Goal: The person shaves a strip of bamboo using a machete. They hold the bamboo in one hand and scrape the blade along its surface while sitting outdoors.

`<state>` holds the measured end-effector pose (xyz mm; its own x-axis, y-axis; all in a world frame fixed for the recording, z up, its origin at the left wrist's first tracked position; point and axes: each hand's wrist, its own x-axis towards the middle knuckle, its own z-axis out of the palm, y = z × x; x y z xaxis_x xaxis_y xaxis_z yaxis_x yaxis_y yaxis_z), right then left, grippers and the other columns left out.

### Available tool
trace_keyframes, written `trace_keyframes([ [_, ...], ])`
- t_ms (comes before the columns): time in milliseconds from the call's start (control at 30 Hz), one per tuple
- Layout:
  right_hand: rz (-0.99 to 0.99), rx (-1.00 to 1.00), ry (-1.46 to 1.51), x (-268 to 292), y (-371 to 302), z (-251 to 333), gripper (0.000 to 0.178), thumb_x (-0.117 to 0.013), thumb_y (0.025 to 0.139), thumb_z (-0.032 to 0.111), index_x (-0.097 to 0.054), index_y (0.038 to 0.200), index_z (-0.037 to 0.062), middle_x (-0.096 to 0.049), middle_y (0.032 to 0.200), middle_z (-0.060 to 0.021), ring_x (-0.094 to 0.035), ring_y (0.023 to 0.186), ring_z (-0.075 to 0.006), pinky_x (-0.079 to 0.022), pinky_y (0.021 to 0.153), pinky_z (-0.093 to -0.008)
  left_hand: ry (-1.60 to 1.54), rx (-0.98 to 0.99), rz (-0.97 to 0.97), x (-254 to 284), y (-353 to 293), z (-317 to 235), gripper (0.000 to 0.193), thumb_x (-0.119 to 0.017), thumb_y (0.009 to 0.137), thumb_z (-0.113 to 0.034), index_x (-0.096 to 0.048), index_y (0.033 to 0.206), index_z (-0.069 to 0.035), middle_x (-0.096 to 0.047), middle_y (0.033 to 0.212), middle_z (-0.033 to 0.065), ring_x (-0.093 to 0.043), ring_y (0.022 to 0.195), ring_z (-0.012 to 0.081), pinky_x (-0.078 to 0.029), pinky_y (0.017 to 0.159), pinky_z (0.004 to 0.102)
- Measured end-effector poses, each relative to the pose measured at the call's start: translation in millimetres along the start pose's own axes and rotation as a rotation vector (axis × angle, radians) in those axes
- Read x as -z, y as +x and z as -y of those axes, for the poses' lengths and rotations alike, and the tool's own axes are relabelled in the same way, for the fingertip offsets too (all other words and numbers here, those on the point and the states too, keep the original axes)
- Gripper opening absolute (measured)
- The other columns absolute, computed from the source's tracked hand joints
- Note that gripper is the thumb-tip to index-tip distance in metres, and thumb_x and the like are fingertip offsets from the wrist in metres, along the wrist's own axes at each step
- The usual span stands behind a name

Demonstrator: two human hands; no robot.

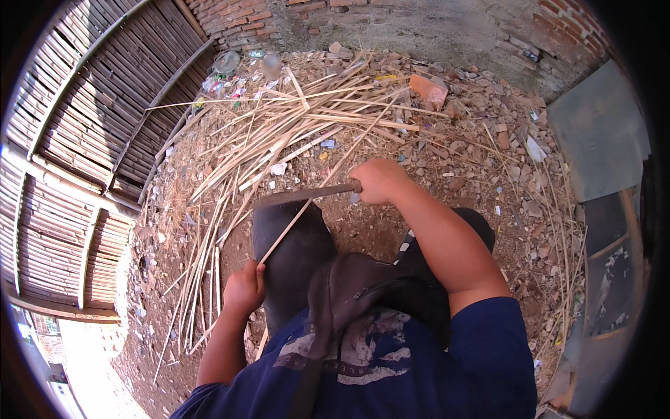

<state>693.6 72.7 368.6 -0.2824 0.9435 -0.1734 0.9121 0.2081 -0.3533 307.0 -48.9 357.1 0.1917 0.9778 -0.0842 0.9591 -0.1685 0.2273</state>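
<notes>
Over knee: right hand [377, 180] grips knife [300, 196], left hand [243, 289] clamps strip [328, 174]; blade crosses strip mid-length; judged best: shallow angle, stroke away from body, left fingers clear; strip pile [293, 119] ahead

The knife [307, 194] in the right hand [377, 180] has a dull, dark metal blade, matt and unpolished. The strip [317, 187] held by the left hand [244, 290] is pale split bamboo, dry and fibrous, like the heap of slivers [279, 133] toward 11 o'clock. The ground [481, 167] is rough reddish earth strewn with stone and brick rubble. At 9 o'clock the fence [77, 153] is weathered bamboo slats, grey-brown and matt. At 12 o'clock the wall [244, 17] is coarse red brick with grey mortar. The trousers [293, 251] are dark matt cloth; the shirt [419, 363] is blue cotton-like cloth. At 3 o'clock a flat grey sheet [600, 126] looks smooth and dull.
</notes>
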Motion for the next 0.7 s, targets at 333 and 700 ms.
trace_keyframes([
  [333, -0.045, 0.023, -0.109, 9, -7, 8, 0.022, -0.066, 0.08, 0.016, -0.073, 0.1, 0.0112, -0.072, 0.098, -0.0158, -0.071, 0.092, -0.0355, -0.056, 0.081, -0.048, -0.014, -0.027, -0.01, 6, -3, -5, 0.032, -0.045, 0.105, -0.03, -0.055, 0.095, -0.002, -0.065, 0.08, 0.0286, -0.063, 0.08, 0.0521, -0.048, 0.073, 0.0617],
  [700, -0.111, -0.164, -0.023, 4, 2, -41, 0.024, -0.068, 0.079, 0.016, -0.071, 0.103, 0.0119, -0.072, 0.095, -0.0137, -0.07, 0.095, -0.0348, -0.055, 0.084, -0.0479, -0.034, -0.034, 0.036, 11, 8, -5, 0.036, -0.043, 0.106, -0.032, -0.056, 0.096, -0.001, -0.065, 0.083, 0.0303, -0.063, 0.081, 0.0525, -0.048, 0.075, 0.0624],
])
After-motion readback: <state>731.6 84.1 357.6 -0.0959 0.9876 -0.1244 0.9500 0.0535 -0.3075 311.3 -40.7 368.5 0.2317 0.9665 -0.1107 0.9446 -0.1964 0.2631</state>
